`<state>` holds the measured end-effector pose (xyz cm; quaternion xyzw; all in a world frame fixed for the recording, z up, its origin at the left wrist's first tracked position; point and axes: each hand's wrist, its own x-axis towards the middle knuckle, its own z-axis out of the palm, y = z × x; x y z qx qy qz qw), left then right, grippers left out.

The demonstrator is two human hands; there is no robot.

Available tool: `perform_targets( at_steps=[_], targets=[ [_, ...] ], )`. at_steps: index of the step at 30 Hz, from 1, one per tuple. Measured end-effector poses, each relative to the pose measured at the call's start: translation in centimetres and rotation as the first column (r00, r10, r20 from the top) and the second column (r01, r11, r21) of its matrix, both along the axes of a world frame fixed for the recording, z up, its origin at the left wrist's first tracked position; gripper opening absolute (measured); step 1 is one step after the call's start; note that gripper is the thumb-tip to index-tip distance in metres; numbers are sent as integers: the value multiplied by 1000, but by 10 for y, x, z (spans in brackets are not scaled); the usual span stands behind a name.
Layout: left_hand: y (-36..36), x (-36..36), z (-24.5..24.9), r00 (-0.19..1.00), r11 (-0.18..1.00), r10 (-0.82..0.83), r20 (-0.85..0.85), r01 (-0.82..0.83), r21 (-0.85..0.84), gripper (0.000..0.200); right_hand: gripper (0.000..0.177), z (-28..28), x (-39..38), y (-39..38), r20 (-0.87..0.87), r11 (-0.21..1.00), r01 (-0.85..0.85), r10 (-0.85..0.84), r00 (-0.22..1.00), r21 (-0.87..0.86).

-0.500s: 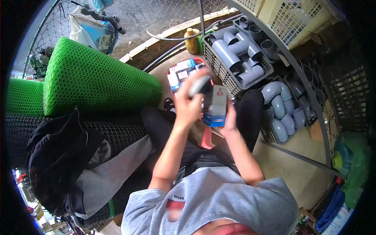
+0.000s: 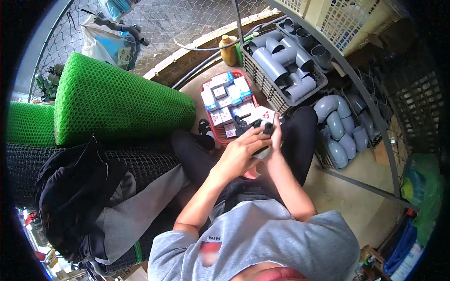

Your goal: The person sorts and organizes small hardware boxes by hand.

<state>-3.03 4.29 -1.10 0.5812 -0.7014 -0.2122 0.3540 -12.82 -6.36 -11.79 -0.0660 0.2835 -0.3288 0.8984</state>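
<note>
My left hand point(image 2: 243, 151) is closed around a black-and-white object point(image 2: 265, 127) with a rounded black end; its kind is not clear. The fingers bend over its near side and cover much of it. My right hand point(image 2: 275, 141) grips a small carton point(image 2: 263, 113) with a white end and a red logo, held against the black-and-white object. Most of the carton's sides are hidden by my hands. Just beyond them, a red plastic basket point(image 2: 218, 133) on the floor holds several white-and-blue boxes point(image 2: 220, 92).
Crates of grey pipe fittings point(image 2: 272, 65) stand ahead to the right, with grey elbows point(image 2: 335, 122) nearer. A roll of green mesh point(image 2: 117, 100) and a dark jacket point(image 2: 70, 182) lie left. A yellow bottle point(image 2: 228, 50) stands behind the basket.
The carton has tipped, so its white end now faces up instead of its printed side. My left hand has come down with its object from above the basket to the carton, uncovering the basket.
</note>
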Motion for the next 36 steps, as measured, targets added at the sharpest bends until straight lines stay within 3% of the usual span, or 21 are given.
perform_targets(
  at_steps=[2,4,5,8,10,11,12,14,17,18,20,22,24,26,28,30,32,33,36],
  targets=[
    [7,12,-3,978,993,-94,-186,105,51,43,72,6,-8,-2,-78,982,-53,40,996,-181],
    [13,31,6,944,987,-100,-315,135,89,36,76,26,-7,-2,69,986,-8,20,997,-167],
    [16,42,7,905,990,-58,-421,106,90,37,75,36,-8,0,52,979,14,-3,999,-206],
    [12,62,-24,709,976,166,-685,-220,9,37,64,36,-16,1,6,953,-54,59,998,-300],
    [-9,57,-30,511,890,377,-773,-432,149,43,55,26,-15,0,42,959,-56,70,997,-277],
    [-21,52,-31,473,916,298,-829,-385,110,51,52,31,-13,3,13,938,-58,67,998,-341],
    [-29,46,-30,491,939,288,-822,-312,143,57,50,36,-9,7,-15,914,-64,63,998,-402],
    [-47,24,-48,699,960,228,-678,-276,39,63,48,28,-1,8,-104,896,9,-62,993,-444],
    [-43,4,-32,812,981,184,-554,-191,46,67,64,32,-9,-12,-193,940,78,-149,970,-333],
    [-38,3,-34,799,992,120,-589,-112,50,67,69,26,-17,-24,-192,931,74,-150,970,-357],
    [-27,5,-27,866,993,70,-494,-15,115,66,77,12,-28,-42,-56,924,111,-140,989,-366],
    [-24,5,-31,853,991,53,-520,20,135,65,85,14,-36,-44,-53,913,52,-80,995,-404],
    [-25,7,-34,840,997,-32,-542,63,39,69,84,18,-46,-37,-5,892,-93,101,995,-442],
    [-35,9,-39,826,998,-59,-560,48,-35,74,81,-7,-47,-21,70,942,-129,157,985,-310],
    [-46,7,-42,772,996,14,-635,-67,-60,76,76,15,-47,-1,-92,923,-164,140,986,-349],
    [-51,2,-52,741,994,8,-672,-80,-76,77,76,22,-38,0,-105,944,-48,14,994,-325],
    [-48,-9,-64,686,992,125,-717,-106,72,75,76,10,-36,-15,-40,944,35,-51,998,-329],
    [-44,-8,-59,710,995,98,-698,-77,62,74,77,22,-35,-18,-104,946,48,-85,991,-321],
    [-33,-1,-49,729,996,90,-679,-54,74,74,76,2,-36,-23,-80,941,66,-98,992,-331]
  ],
)
